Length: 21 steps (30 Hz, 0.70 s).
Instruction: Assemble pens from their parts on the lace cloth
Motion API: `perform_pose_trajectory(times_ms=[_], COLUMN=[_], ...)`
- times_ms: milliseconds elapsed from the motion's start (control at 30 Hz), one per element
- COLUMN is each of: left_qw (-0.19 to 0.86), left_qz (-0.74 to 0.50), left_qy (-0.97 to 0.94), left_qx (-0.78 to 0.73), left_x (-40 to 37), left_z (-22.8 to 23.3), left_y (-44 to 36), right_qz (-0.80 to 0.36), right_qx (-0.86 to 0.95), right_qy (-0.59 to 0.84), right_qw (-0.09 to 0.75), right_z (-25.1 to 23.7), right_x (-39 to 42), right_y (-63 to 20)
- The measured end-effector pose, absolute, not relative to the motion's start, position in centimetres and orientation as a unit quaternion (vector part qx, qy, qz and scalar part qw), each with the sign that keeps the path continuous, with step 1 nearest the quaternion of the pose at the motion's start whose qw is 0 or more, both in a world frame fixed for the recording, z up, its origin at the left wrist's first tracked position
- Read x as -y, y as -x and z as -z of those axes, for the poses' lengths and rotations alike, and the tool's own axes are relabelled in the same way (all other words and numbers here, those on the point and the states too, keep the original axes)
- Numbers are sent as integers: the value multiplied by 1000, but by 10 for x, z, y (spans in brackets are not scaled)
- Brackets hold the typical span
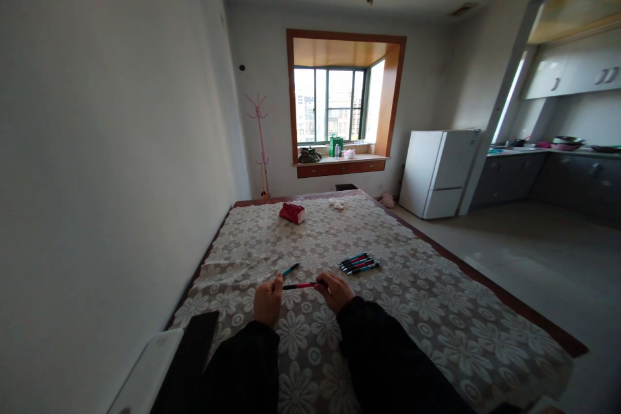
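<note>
Between my two hands a red and black pen [299, 286] is held level above the table. My left hand [268, 299] is closed on its left end, and my right hand [334, 291] pinches its right end. Just beyond my left hand a blue and black pen [291, 269] lies at a slant on the floral tablecloth [310, 330]. To the right, past my right hand, several pens [358, 263] in blue, red and black lie side by side in a row. My fingers cover both ends of the held pen.
A red packet [292, 213] and a small white item [336, 205] lie toward the table's far end. A black and white object [179, 362] stands at the near left, beside the wall. Beyond the table are a pink coat rack [262, 142] and a white fridge [434, 174].
</note>
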<state>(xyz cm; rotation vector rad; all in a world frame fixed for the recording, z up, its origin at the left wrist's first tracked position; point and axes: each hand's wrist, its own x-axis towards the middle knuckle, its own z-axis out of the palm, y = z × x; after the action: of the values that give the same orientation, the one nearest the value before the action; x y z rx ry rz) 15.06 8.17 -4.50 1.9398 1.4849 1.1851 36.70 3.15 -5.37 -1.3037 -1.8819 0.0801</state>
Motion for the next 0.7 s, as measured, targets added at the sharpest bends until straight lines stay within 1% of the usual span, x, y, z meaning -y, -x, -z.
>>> perform_pose_trajectory(times_ms=[67, 200, 267, 367, 433, 600, 700], left_qw=[213, 222, 224, 223, 226, 242, 240], left_qz=[-426, -425, -426, -426, -425, -433, -435], left_qy=[-697, -695, -695, -694, -693, -686, -687], left_qx=[-536, -536, -534, -536, -536, -532, -531], left_x=[-81, -81, -81, -81, -81, -82, -84], left_z=[44, 44, 44, 44, 43, 46, 49], left_y=[-151, -151, -151, -151, -151, -150, -150], right_qz=[-27, -33, -31, -27, -28, -32, -27], right_qx=[747, 761, 760, 750, 749, 754, 750], right_qy=[521, 553, 548, 517, 504, 536, 534], right_qw=[411, 337, 348, 411, 429, 379, 390], right_z=[55, 62, 62, 58, 55, 55, 57], right_x=[-32, -35, -35, -33, -32, -32, -33], right_y=[-368, -369, -369, -367, -367, -367, -367])
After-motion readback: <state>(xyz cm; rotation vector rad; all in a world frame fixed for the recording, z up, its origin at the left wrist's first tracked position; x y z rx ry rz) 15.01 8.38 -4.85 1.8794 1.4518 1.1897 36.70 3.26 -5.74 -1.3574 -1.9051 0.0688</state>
